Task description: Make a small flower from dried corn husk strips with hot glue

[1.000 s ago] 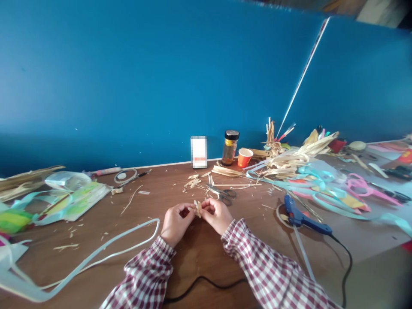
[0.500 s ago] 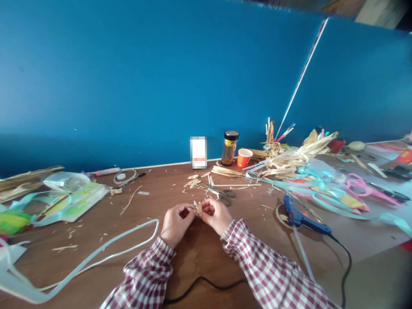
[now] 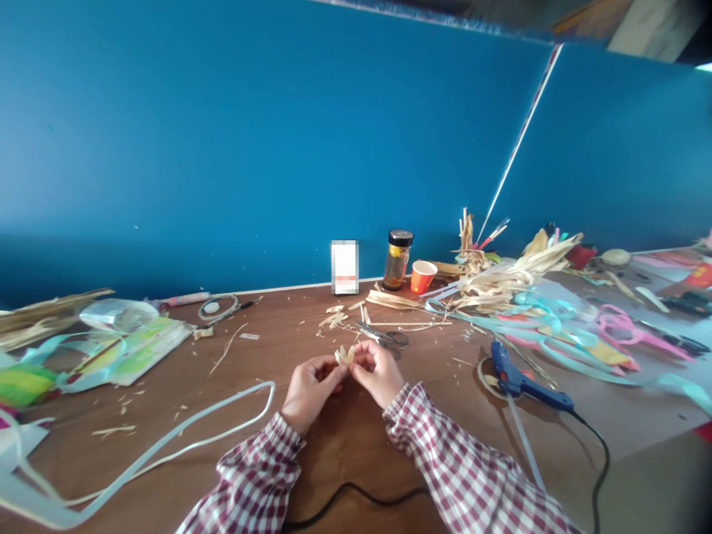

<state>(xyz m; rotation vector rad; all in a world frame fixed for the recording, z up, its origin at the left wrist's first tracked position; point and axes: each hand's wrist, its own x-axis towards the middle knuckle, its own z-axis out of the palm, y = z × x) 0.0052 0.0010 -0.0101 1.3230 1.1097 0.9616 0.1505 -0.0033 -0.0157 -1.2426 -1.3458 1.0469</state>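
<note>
My left hand (image 3: 308, 388) and my right hand (image 3: 379, 373) meet over the brown table (image 3: 334, 437), fingers pinched together. Between their fingertips sits a small pale corn-husk piece (image 3: 344, 355) with short petal-like strips fanning upward. Both hands grip it, held just above the tabletop. Both wrists wear red and white checked sleeves. Grey scissors (image 3: 386, 337) lie just beyond my right hand.
A blue glue gun (image 3: 518, 377) with a black cord lies to the right. Dried husks (image 3: 500, 278) and coloured ribbons (image 3: 578, 334) pile at the back right, near an orange cup (image 3: 423, 276) and a jar (image 3: 398, 259). A pale ribbon loop (image 3: 183, 437) and plastic bags (image 3: 119, 337) lie left.
The husk piece has been turned so its strips now fan upward. My hands have closed in tighter together; the view has tilted slightly down.
</note>
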